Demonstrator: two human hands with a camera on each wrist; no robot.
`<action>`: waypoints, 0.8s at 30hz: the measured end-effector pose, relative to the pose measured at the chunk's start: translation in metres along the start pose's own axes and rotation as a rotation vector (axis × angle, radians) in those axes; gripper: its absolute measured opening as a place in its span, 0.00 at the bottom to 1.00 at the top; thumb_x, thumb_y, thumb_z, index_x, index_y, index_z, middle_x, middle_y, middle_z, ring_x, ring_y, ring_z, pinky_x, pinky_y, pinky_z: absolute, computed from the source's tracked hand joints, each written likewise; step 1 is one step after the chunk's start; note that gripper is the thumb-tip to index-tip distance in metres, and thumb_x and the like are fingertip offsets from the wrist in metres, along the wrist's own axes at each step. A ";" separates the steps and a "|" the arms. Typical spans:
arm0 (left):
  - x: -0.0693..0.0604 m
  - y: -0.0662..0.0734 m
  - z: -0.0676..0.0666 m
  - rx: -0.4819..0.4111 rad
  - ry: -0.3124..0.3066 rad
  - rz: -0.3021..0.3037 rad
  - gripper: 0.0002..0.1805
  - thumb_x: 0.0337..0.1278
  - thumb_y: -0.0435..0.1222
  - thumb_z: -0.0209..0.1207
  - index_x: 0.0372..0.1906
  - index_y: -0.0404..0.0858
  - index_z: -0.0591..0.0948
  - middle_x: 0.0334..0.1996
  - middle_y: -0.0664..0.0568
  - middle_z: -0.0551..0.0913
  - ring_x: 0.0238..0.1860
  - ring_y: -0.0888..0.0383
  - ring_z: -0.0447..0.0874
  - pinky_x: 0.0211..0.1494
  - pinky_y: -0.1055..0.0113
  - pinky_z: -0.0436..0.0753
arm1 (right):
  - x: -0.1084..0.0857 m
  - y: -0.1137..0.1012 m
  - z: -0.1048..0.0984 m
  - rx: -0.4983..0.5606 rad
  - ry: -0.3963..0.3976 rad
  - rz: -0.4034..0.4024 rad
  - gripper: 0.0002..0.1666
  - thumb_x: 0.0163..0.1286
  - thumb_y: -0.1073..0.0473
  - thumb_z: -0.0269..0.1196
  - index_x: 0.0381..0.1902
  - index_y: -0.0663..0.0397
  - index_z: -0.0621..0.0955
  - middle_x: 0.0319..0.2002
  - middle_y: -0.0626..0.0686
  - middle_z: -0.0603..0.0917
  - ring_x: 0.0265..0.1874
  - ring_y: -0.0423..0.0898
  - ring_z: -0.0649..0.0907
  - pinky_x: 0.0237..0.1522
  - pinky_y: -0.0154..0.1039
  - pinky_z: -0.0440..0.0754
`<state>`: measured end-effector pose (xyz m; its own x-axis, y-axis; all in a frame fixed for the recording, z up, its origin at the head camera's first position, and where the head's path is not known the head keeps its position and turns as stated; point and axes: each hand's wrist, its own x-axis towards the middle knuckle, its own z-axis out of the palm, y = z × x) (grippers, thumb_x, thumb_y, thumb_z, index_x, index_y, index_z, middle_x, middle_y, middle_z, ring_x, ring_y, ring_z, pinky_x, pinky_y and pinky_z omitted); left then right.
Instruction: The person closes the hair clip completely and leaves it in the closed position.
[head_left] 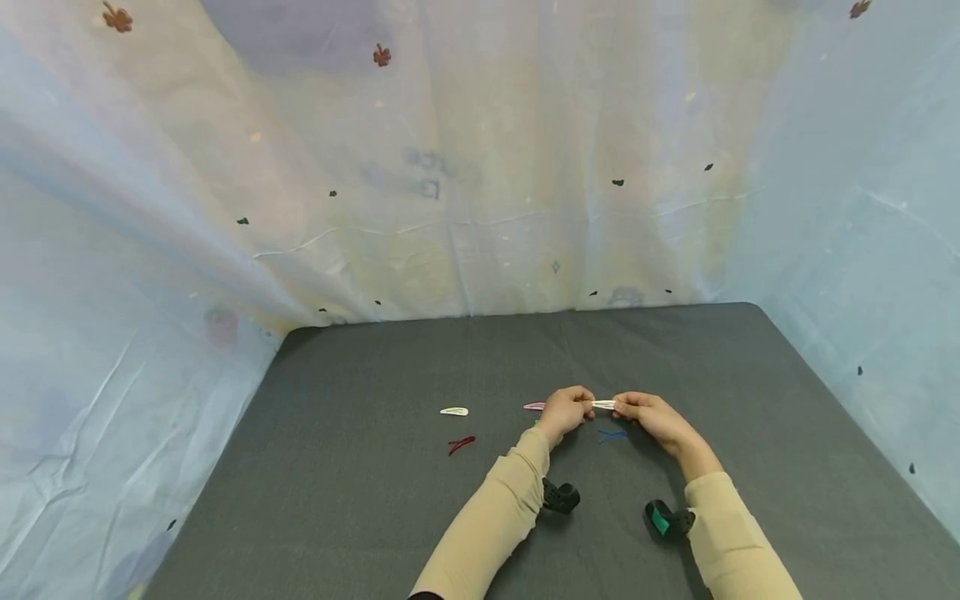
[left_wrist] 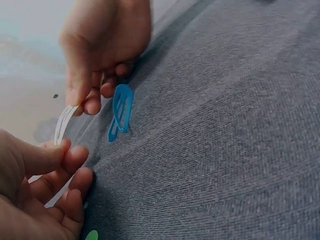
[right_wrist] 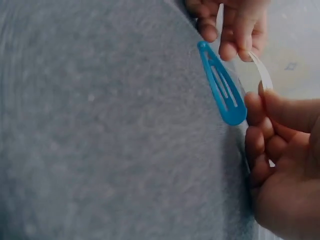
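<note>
Both hands pinch a white hair clip (head_left: pixel 603 404) between them, one at each end. In the left wrist view the left hand (left_wrist: pixel 40 185) holds the lower end of the white clip (left_wrist: pixel 62 122) between thumb and fingers, and the right hand (left_wrist: pixel 107 45) grips the upper end. The right wrist view shows the right hand (right_wrist: pixel 287 145) pinching the near end of the slightly bent clip (right_wrist: pixel 262 72). A blue clip (right_wrist: pixel 223 85) lies on the grey cloth just below the hands. Beside the left hand (head_left: pixel 567 412) a pink clip (head_left: pixel 534 406) is partly covered.
On the grey table (head_left: pixel 360 500), to the left, lie another white clip (head_left: pixel 454 412) and a red clip (head_left: pixel 462 445). A bit of green (left_wrist: pixel 92 235) shows near the left hand. A patterned curtain (head_left: pixel 480 167) stands behind the table.
</note>
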<state>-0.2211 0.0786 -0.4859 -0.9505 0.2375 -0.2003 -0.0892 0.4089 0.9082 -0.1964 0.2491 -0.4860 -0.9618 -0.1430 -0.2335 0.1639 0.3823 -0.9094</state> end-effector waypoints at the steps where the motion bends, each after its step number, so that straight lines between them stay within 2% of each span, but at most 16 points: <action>1: 0.000 0.000 0.000 0.002 0.007 0.004 0.05 0.59 0.30 0.55 0.33 0.36 0.81 0.26 0.50 0.82 0.23 0.65 0.70 0.26 0.76 0.69 | 0.000 0.000 0.000 0.008 0.009 0.002 0.17 0.72 0.57 0.51 0.42 0.68 0.76 0.31 0.45 0.77 0.33 0.39 0.72 0.40 0.35 0.68; 8: 0.001 0.000 0.002 0.121 0.097 0.012 0.05 0.57 0.32 0.58 0.29 0.38 0.82 0.24 0.53 0.83 0.22 0.64 0.69 0.25 0.74 0.65 | 0.001 -0.001 0.004 0.002 0.109 0.014 0.19 0.71 0.55 0.53 0.47 0.68 0.77 0.31 0.44 0.80 0.33 0.39 0.74 0.39 0.34 0.71; 11: 0.001 0.000 0.003 0.130 0.100 0.009 0.05 0.56 0.32 0.58 0.29 0.38 0.82 0.24 0.53 0.83 0.22 0.64 0.69 0.26 0.74 0.65 | 0.002 -0.001 0.004 0.022 0.116 0.007 0.19 0.71 0.58 0.53 0.51 0.69 0.75 0.32 0.44 0.81 0.33 0.37 0.75 0.38 0.33 0.71; 17: 0.002 -0.002 0.005 0.134 0.097 0.002 0.05 0.57 0.32 0.57 0.33 0.38 0.84 0.25 0.52 0.84 0.23 0.64 0.72 0.26 0.73 0.67 | 0.002 -0.001 0.006 0.051 0.135 -0.012 0.18 0.70 0.62 0.53 0.50 0.72 0.72 0.30 0.44 0.81 0.31 0.35 0.75 0.36 0.31 0.71; 24: 0.001 0.000 0.005 0.149 0.092 0.001 0.07 0.56 0.32 0.58 0.37 0.38 0.84 0.27 0.52 0.85 0.27 0.63 0.75 0.31 0.72 0.71 | 0.003 0.001 0.009 -0.025 0.185 -0.009 0.16 0.70 0.64 0.52 0.49 0.71 0.74 0.35 0.52 0.82 0.32 0.36 0.76 0.37 0.31 0.72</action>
<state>-0.2208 0.0834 -0.4883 -0.9745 0.1588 -0.1588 -0.0499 0.5366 0.8423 -0.1970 0.2408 -0.4903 -0.9875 0.0231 -0.1560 0.1519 0.4048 -0.9017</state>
